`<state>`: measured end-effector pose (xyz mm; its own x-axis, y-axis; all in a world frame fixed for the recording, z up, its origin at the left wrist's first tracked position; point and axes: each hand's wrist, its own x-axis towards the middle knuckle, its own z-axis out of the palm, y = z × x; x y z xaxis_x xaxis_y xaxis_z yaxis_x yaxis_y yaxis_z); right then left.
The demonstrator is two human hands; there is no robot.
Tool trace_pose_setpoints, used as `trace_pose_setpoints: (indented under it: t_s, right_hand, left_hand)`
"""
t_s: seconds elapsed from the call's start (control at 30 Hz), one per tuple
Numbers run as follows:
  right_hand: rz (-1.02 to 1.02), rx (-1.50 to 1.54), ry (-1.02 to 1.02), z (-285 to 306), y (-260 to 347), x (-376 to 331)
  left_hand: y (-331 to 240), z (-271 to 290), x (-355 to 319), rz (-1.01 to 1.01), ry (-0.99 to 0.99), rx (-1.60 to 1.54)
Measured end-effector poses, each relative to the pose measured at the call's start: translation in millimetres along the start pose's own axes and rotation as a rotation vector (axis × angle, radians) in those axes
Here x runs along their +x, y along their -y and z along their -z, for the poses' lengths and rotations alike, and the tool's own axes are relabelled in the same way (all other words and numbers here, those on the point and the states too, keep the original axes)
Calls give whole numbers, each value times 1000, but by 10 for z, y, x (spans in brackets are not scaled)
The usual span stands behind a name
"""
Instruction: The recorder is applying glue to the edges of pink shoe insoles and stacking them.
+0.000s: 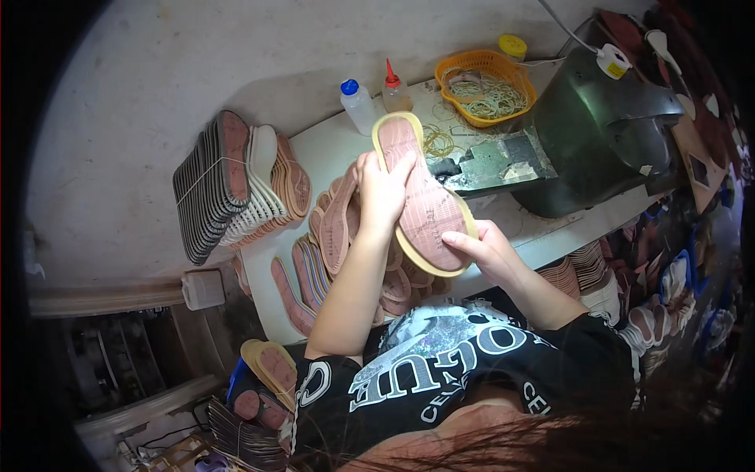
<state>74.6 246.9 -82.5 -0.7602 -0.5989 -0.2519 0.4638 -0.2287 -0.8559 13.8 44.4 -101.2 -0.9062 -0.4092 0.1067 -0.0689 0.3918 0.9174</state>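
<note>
A shoe sole with a pink, stitched inner face and a yellow rim is held up before me, its narrower end pointing away. My left hand grips its left edge, thumb laid on the pink face. At the lower right edge, my right hand pinches the broad end, thumb on top and fingers hidden beneath. Just left of my left hand is a pink insole; whether that hand touches it I cannot tell. The green arm of a sewing machine lies right behind the sole.
Bundled insoles stand at the table's left end, with loose insoles nearer me. A blue-capped bottle, a red-tipped bottle and an orange basket of elastic bands line the back. The dark machine body fills the right side.
</note>
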Motion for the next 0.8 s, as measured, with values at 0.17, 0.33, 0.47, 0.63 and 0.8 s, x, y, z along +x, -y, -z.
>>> trace_pose_setpoints:
  t_s: [0.17, 0.33, 0.47, 0.63, 0.8]
  right_hand:
    - [-287, 119, 134, -130, -138, -111]
    - [-90, 149, 67, -279, -232, -22]
    - [-74, 216, 27, -375, -255, 62]
    - [-10, 333, -37, -513, -222, 230]
    - [-2, 385, -94, -496, -132, 375]
  left_hand:
    - [-13, -27, 114, 48, 2, 139]
    - [27, 40, 206, 147, 39, 53]
    - [81, 71, 343, 169, 119, 19]
    - [141, 198, 562, 401, 301, -85]
    - [91, 119, 669, -370, 55, 359]
